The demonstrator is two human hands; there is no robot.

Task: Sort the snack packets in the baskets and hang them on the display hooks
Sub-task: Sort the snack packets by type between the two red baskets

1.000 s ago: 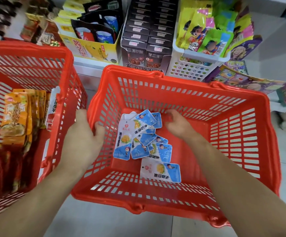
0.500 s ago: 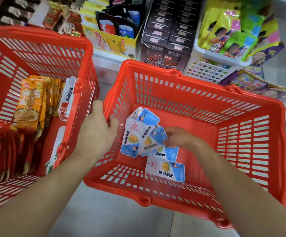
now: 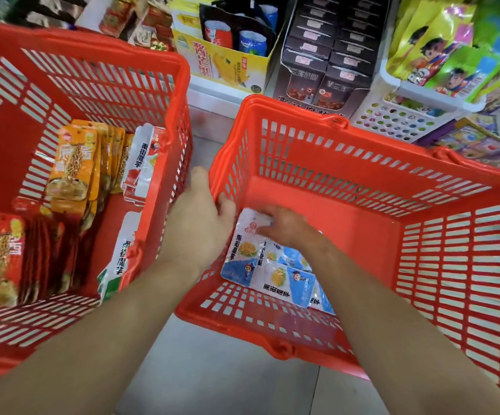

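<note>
Here: glossy flat blue-white packets (image 3: 268, 274) heaped at lower-left floor of red slatted basket (image 3: 422, 187), centre-right of frame; open red floor right of heap. Left hand (image 3: 198, 226) curled round its left rim, thumb inside. Right hand (image 3: 287, 227) atop heap, fingers together; pinch or touch unclear. Second basket (image 3: 93, 55), left, holds upright orange packets (image 3: 72, 163).

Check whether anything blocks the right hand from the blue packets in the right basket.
Nothing visible does. The right hand touches the blue packets lying uncovered in the right basket. The left hand grips that basket's left wall beside them, not over them.
</note>
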